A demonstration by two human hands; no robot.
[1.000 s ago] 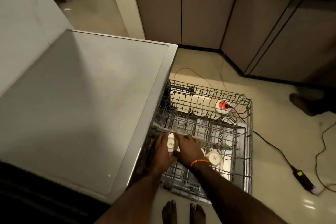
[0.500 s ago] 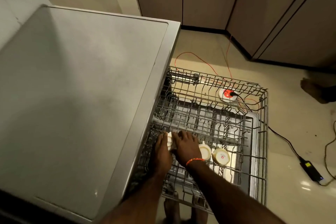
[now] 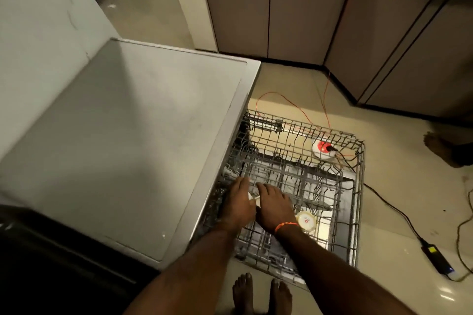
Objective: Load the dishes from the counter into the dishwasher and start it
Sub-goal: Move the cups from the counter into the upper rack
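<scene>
In the rack, white cup between both hands, orientation hidden

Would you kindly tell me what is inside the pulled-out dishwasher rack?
A white cup sits in the rack beside the right hand. A white item shows between it and the left hand; the hands cover most of it.
</scene>
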